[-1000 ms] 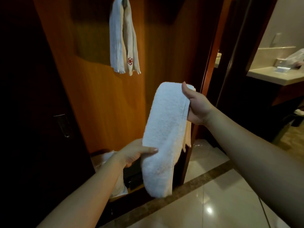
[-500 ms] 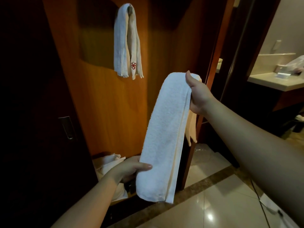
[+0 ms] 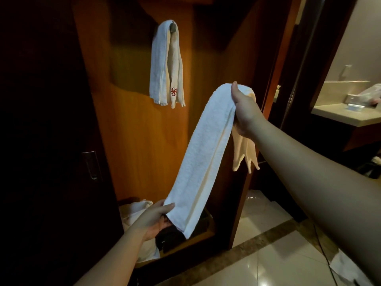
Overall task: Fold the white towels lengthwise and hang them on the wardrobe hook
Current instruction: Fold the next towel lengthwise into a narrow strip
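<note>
Head view: orange-brown wardrobe panel [image 3: 144,141] straight ahead, dark door with a metal handle [image 3: 91,165] at left, glossy tiled floor [image 3: 268,254] with a brown inlaid strip at lower right. Pale bench [image 3: 338,114] of a washroom visible through the doorway at far right. On the wardrobe hook [image 3: 173,27] near the panel's top, a hung towel [image 3: 165,65] with a red emblem near its lower end. At the wardrobe's bottom shelf, a crumpled white heap [image 3: 134,211].

Folded white towel [image 3: 206,153] stretched as a long strip, slanting from upper right to lower left, below and right of the hook. Right hand [image 3: 244,109] gripping its upper end, thumb over the top, short tails dangling beneath the wrist. Left hand [image 3: 155,218] pinching the lower end's left corner, fingers curled under the cloth.
</note>
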The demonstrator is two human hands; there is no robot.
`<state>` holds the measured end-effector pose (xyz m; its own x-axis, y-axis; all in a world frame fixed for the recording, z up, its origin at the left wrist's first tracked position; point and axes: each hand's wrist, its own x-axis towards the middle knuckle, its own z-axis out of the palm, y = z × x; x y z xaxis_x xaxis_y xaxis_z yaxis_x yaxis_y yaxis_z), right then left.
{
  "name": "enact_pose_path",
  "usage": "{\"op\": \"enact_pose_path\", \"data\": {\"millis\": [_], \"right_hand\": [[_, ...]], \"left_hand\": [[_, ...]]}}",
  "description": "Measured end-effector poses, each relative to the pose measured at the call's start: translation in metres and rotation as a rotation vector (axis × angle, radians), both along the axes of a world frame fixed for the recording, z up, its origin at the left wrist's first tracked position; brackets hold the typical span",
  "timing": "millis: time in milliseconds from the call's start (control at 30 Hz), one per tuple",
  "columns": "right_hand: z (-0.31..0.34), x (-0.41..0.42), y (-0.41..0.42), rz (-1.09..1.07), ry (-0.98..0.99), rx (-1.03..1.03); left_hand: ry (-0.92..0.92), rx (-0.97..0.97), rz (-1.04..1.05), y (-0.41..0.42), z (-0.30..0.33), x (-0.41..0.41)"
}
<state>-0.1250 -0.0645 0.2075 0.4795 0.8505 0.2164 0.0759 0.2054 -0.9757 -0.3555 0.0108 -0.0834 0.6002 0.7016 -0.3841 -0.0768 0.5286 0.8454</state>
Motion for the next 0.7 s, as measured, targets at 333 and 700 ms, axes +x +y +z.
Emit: {"op": "enact_pose_path", "data": {"millis": [333,700], "right_hand": [[0.011,-0.039,0.039,-0.130,-0.368,-0.144],[0.061,-0.062,0.052,-0.069,-0.432,-0.096]], "left_hand": [[-0.135,0.498,0.371,-0.034,0.146,0.051],[-0.082,0.598,0.145,-0.055,0.210,0.112]]}}
